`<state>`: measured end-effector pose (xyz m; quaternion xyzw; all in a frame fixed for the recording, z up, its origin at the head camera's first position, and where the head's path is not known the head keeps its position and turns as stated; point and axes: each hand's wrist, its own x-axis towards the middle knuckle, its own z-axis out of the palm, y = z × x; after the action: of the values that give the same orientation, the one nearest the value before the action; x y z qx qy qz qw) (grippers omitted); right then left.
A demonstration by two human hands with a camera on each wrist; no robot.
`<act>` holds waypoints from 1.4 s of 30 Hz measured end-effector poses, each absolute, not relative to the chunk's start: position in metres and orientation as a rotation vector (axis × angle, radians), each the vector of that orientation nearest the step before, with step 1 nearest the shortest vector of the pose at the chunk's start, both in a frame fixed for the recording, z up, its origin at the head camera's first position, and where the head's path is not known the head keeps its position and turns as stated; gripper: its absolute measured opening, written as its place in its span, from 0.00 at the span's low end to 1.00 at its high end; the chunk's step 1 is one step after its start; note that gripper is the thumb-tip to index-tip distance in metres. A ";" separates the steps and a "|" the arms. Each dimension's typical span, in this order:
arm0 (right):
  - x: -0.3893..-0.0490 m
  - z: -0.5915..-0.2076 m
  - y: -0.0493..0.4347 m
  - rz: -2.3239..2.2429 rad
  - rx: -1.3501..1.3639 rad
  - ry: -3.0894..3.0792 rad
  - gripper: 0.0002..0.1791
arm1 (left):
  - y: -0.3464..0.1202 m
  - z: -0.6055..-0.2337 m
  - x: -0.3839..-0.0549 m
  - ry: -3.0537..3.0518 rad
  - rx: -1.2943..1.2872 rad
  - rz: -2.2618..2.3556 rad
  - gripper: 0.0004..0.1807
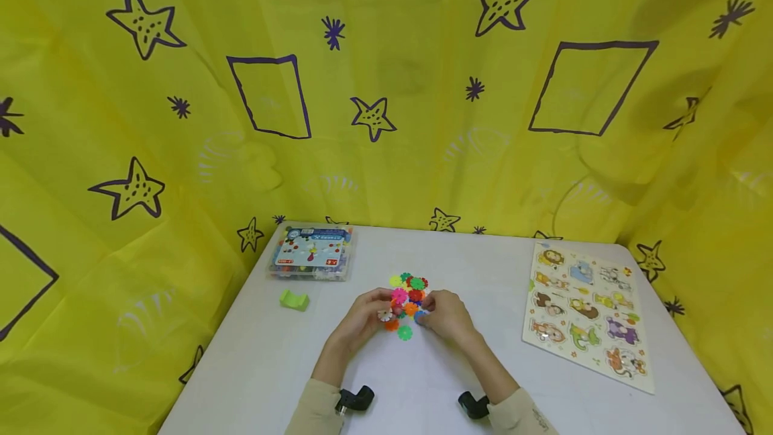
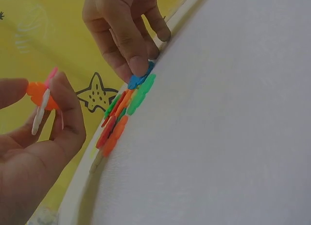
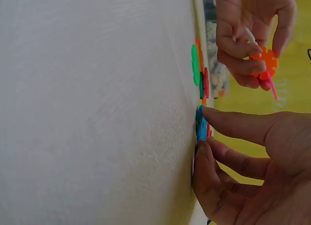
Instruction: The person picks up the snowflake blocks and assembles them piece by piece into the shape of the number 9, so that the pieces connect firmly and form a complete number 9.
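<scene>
Between thumb and fingers, my left hand (image 1: 359, 321) holds an orange notched plastic disc (image 3: 268, 63) up off the table. A white disc (image 2: 41, 115) and a pink disc (image 2: 52, 75) are joined to it, standing crosswise. My right hand (image 1: 450, 317) pinches a blue disc (image 3: 201, 123) low at the tabletop, beside the loose pile. That pile lies between the hands, with a red disc (image 1: 416, 295), a green disc (image 1: 404, 333), an orange disc (image 1: 392, 325) and several others overlapping. My fingers partly cover the held pieces in the head view.
A clear plastic box (image 1: 311, 274) with a printed label stands at the back left, a light green block (image 1: 294, 300) in front of it. To the right lies an animal puzzle board (image 1: 564, 294). Yellow patterned cloth (image 1: 417, 173) surrounds the white table (image 1: 483, 260).
</scene>
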<state>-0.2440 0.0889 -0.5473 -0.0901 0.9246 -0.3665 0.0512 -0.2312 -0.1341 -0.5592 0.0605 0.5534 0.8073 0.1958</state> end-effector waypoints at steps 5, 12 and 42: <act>-0.243 -0.545 0.088 -1.060 -0.311 2.852 0.12 | -0.134 -0.559 -0.231 1.519 0.142 2.299 0.09; -0.240 -0.544 0.090 -1.181 -0.306 2.845 0.09 | -0.133 -0.561 -0.233 1.530 0.115 2.310 0.08; -0.239 -0.531 0.081 -1.960 -0.461 2.539 0.05 | -0.134 -0.562 -0.232 1.664 -0.017 2.321 0.12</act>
<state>-0.2395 0.0813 -0.5312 -0.1420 0.7826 -0.6041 -0.0491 -0.2315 -0.1337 -0.5623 -0.0059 0.5767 0.8044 0.1424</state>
